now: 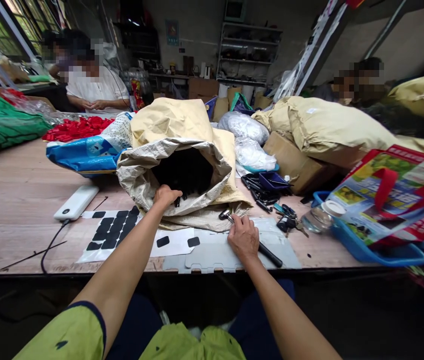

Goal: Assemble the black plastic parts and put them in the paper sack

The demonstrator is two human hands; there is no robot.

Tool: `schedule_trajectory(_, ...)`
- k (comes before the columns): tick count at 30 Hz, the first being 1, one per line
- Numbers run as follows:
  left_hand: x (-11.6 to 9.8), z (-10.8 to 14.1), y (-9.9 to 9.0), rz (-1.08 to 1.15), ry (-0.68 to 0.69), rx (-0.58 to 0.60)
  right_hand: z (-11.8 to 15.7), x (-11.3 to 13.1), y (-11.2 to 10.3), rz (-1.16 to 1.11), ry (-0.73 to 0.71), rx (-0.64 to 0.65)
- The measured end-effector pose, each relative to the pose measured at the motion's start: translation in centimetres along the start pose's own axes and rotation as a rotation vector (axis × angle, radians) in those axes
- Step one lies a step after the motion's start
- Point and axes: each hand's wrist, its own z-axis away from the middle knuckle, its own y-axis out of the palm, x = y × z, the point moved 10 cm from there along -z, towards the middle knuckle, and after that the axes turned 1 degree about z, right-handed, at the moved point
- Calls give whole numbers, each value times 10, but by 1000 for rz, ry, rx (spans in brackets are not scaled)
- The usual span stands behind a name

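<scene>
My left hand (165, 197) is at the lower rim of a big sack (140, 172) lying on its side, its mouth facing me. Its fingers look curled, and a small black piece (177, 201) shows just under them; whether it is held is hard to see. Dark contents (185, 170) fill the shadowed opening. My right hand (244, 237) is wrapped round a hammer (271, 255), its metal head toward the sack and its black handle end sticking out behind. Beneath that hand lies a grey plastic board (207, 255). Between my hands, black rounded patches (162, 242) rest on white backing paper.
On the left are a white power bank (76, 202) with a cable and a blue bag (84, 155). Rightward lie black pen-like parts (259, 192), keys (289, 220), a clear jar (317, 220) and a blue basket (380, 255). A person (95, 90) sits across the table.
</scene>
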Motion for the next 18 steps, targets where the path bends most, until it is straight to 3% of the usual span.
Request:
schedule_trajectory(4, 6, 23, 0, 224, 90, 93, 0, 0, -1, 3, 1, -3)
schedule_trajectory(7, -9, 70, 12, 261, 397, 203, 1, 1, -1, 6, -3, -7)
schedule_trajectory(9, -19, 111, 26, 157, 647, 257, 1, 1, 0, 10, -2, -5)
schedule_trajectory(12, -17, 155, 47, -41, 887, 215, 0, 1, 1, 22, -1, 0)
schedule_trajectory(14, -10, 166, 54, -63, 941, 154, 0, 1, 1, 27, -6, 5)
schedule_trajectory(18, 8, 158, 57, 32, 879, 84, 0, 1, 1, 10, -6, 8)
